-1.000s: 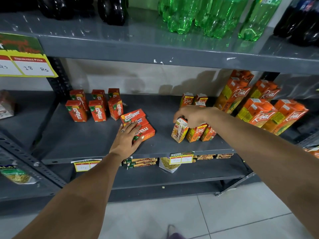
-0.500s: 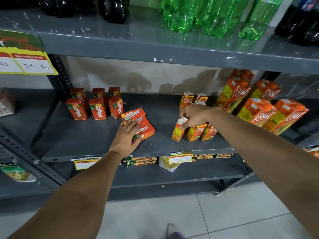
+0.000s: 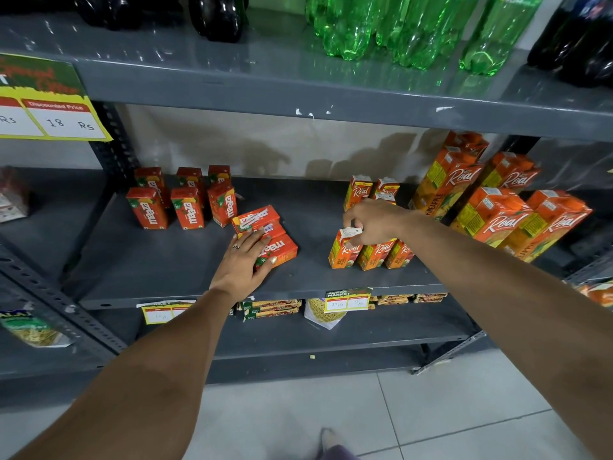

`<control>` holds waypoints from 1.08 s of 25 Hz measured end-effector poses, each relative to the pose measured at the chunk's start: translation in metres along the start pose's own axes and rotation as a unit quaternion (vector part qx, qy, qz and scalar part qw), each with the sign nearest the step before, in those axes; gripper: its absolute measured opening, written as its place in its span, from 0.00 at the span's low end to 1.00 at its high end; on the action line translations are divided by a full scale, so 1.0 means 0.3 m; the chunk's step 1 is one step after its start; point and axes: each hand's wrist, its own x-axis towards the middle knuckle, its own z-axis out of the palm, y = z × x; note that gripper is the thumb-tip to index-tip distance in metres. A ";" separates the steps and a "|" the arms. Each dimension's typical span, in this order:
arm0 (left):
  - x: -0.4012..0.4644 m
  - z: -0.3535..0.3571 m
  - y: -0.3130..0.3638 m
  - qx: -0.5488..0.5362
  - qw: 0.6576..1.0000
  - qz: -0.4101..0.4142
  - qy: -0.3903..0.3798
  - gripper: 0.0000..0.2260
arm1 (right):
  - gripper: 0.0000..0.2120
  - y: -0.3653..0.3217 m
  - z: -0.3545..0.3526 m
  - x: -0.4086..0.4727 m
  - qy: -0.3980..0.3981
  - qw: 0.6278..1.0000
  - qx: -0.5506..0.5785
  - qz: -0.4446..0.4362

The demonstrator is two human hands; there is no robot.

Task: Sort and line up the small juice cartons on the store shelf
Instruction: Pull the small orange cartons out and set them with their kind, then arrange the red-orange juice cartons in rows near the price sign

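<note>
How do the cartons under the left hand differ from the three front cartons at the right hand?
The red cartons under the left hand lie flat in a loose heap; the orange cartons by the right hand stand upright in a row. The red ones read Maaza, the orange ones Real. Both groups are small juice cartons on the same grey shelf.

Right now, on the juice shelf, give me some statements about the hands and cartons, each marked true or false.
1. The left hand rests on red cartons lying flat. True.
2. The right hand is holding a green bottle. False: it touches the top of a small orange carton in the front row.
3. Six red cartons stand upright at the back left. True.
4. The green bottles are on the same shelf as the cartons. False: they stand on the shelf above.
</note>
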 end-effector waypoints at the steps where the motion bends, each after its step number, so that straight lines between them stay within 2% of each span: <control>1: 0.000 0.001 0.000 0.000 1.000 0.000 -0.001 0.25 | 0.23 0.000 0.000 0.001 0.003 1.000 -0.002 0.001; 7: 0.001 -0.020 0.009 -0.063 0.998 -0.006 -0.012 0.22 | 0.29 -0.008 -0.003 0.003 -0.031 0.999 0.032 0.020; 10: -0.032 -0.051 0.012 -0.082 0.995 -0.055 0.010 0.22 | 0.33 -0.043 -0.015 0.007 -0.022 0.996 0.079 0.018; 12: -0.075 -0.077 -0.034 -0.031 0.995 -0.089 0.041 0.22 | 0.33 -0.098 -0.030 0.029 0.008 0.996 0.091 0.009; 16: -0.158 -0.137 -0.186 0.066 0.984 -0.163 0.013 0.22 | 0.24 -0.248 -0.038 0.094 0.034 0.998 0.047 -0.038; 21: -0.213 -0.219 -0.349 0.092 0.967 -0.236 -0.030 0.26 | 0.24 -0.371 0.024 0.211 -0.015 0.998 0.000 -0.067; 27: -0.228 -0.236 -0.391 0.076 0.968 -0.239 -0.032 0.26 | 0.27 -0.397 0.119 0.241 0.002 0.998 0.018 -0.063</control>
